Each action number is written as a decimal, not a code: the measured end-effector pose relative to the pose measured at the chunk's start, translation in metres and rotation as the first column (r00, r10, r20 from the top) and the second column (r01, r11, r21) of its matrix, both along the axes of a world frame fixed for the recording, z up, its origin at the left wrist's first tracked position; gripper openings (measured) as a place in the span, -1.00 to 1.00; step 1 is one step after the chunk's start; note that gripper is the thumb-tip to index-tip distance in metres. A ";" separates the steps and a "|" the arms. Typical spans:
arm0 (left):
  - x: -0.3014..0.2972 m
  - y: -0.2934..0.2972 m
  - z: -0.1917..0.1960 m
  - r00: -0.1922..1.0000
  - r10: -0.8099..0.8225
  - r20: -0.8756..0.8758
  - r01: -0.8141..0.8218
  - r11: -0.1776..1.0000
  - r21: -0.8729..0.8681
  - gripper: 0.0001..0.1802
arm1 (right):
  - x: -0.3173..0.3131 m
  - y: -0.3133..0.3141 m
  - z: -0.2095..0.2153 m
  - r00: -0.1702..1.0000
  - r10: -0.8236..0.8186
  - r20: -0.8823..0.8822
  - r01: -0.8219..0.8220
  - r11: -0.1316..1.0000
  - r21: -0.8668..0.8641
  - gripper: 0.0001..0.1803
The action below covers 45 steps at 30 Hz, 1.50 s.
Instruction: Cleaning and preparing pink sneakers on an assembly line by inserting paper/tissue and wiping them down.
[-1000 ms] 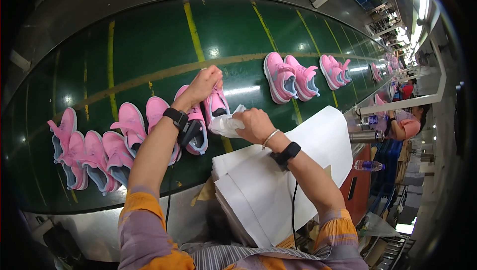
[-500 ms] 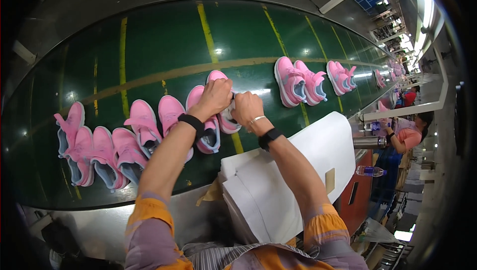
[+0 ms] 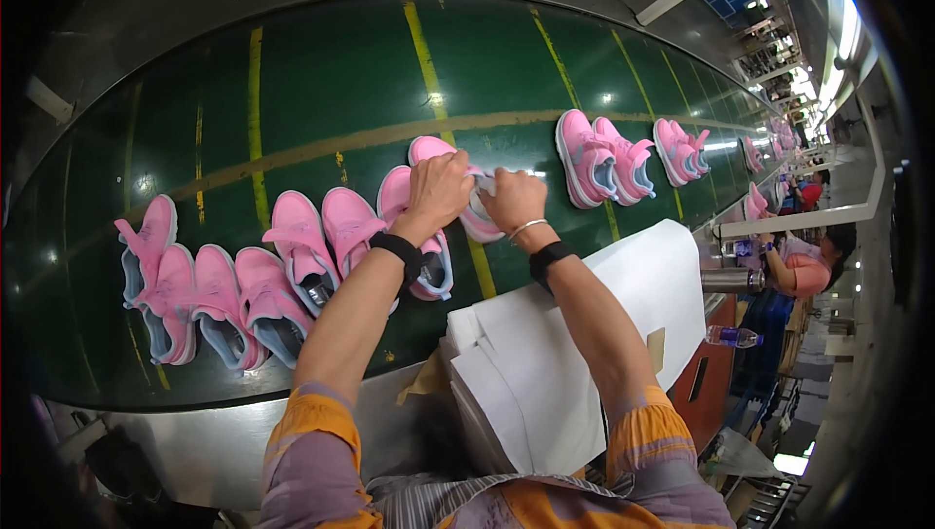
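A pink shoe (image 3: 430,148) stands on the green conveyor belt, partly covered by my hands; its toe points to the far side. My left hand (image 3: 440,190) is closed over the shoe's upper, fingers curled round a part of it. Beside it, on the right, my right hand (image 3: 516,200) is closed in a pinch at the shoe's opening. A small pale piece (image 3: 481,181) shows between the two hands; its kind is not clear. Left of the shoe stands another pink shoe (image 3: 429,261) with a pale blue lining, partly behind my left wrist.
More pink shoes (image 3: 216,300) stand in a group at the left, several with straps folded up. Others (image 3: 587,164) stand in pairs to the right along the belt (image 3: 331,71). White sheets (image 3: 531,373) lie at the near edge, by a steel flask (image 3: 732,281) and a bottle (image 3: 732,337). A person (image 3: 808,266) sits beyond.
My hands are a little farther apart, with the right hand shifted rightward and a pale piece now showing between them. The shoes and sheets appear slightly farther right in view.
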<state>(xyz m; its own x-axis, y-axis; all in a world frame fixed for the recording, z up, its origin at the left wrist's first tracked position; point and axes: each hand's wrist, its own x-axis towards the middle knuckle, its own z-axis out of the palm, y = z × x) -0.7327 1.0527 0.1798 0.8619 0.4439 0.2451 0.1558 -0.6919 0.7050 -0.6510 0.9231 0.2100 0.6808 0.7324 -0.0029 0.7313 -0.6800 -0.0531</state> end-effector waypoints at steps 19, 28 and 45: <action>0.015 -0.002 -0.013 0.994 0.047 0.094 -0.052 0.998 0.045 -0.81 | 0.007 -0.059 0.021 0.716 0.613 -0.334 -0.599 0.785 0.158 -0.46; 0.008 -0.015 0.000 0.974 -0.212 0.076 0.216 0.975 -0.049 -0.84 | 0.004 -0.065 0.015 0.671 0.684 -0.285 -0.724 0.687 -0.054 -0.24; -0.065 -0.152 0.129 0.792 -0.559 0.245 0.610 0.736 -0.293 -0.66 | -0.051 -0.280 0.198 0.967 -0.146 0.210 0.074 0.946 0.317 -0.48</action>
<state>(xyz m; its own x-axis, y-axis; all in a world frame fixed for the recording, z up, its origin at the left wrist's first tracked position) -0.7979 0.9010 0.3086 0.9495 -0.0618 0.3075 -0.3103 -0.3277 0.8924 -0.7023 0.6433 0.4082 0.7130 0.5940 0.3725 0.6697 -0.7343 -0.1110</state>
